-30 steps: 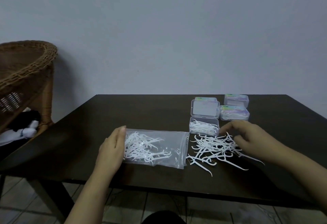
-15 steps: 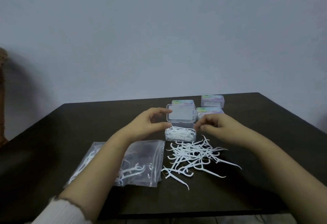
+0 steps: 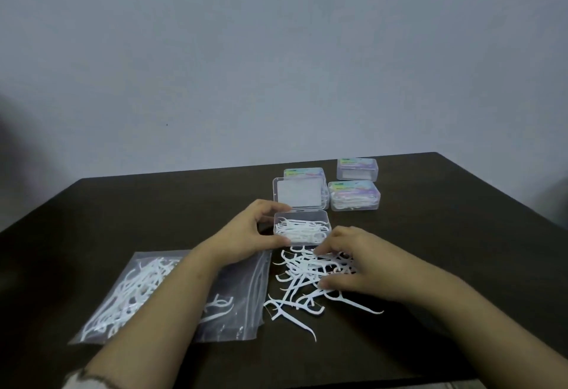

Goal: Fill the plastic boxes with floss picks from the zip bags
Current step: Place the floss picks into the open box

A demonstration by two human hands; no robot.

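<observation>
An open clear plastic box [image 3: 302,228] sits mid-table with white floss picks inside and its lid [image 3: 298,195] raised behind. My left hand [image 3: 249,231] grips the box's left side, thumb at the front corner and fingers at the back. A loose pile of floss picks [image 3: 302,281] lies on the table just in front of the box. My right hand [image 3: 350,262] rests on that pile with curled fingers closing on several picks. A clear zip bag [image 3: 147,290] holding more picks lies flat at the left, partly under my left forearm.
Closed filled boxes stand behind: one [image 3: 304,173] behind the open lid, one [image 3: 353,199] to its right, one [image 3: 356,168] farther back. The dark table [image 3: 461,235] ends at a plain wall; its near edge runs along the bottom.
My left hand moved from the zip bag to the open box and now grips its side. My right hand dropped from beside the box onto the loose pile. The view shifted right.
</observation>
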